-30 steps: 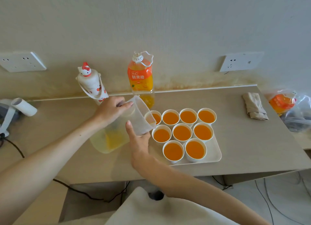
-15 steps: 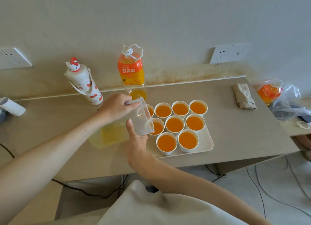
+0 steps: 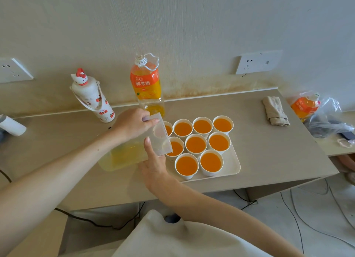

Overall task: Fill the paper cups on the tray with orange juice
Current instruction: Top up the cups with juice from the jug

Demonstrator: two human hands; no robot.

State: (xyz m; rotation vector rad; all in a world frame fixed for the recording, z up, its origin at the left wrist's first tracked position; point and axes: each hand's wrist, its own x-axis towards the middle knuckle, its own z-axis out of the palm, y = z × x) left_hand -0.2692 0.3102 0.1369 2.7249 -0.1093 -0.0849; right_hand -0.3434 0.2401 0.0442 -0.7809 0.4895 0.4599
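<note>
Pale wall with two sockets [image 3: 258, 61] backs a beige table [image 3: 269, 147]. On the table sits a cream tray [image 3: 232, 165], and everything else is placed from it.

Nine paper cups [image 3: 196, 144] stand on the tray: four in the back row, three in the middle and two in front. Each cup that shows its inside holds orange juice [image 3: 210, 162] close to the rim.

A clear pitcher [image 3: 124, 156] lies tipped over the tray's left edge. Its mouth covers part of the leftmost cups of the back and middle rows. Its base points away to the left of the tray and holds a little pale yellow liquid.

The left hand [image 3: 134, 124] grips the pitcher from above at the tray's back left corner, its fingers [image 3: 146, 119] curled tight over the upper edge by the mouth. The right hand [image 3: 153, 167] is at the tray's front left corner, under the pitcher's mouth. Its thumb [image 3: 148, 147] lies straight up the near wall. The other fingers go beneath the pitcher out of sight, so I cannot tell whether they are curled or flat.

Behind the tray, by the wall, stands a large juice bottle [image 3: 147, 85] with an orange label. A white flask [image 3: 90, 97] with a strap stands further left of it. Right of the tray lies a folded cloth [image 3: 275, 110], and beyond that a plastic bag [image 3: 317, 112].
</note>
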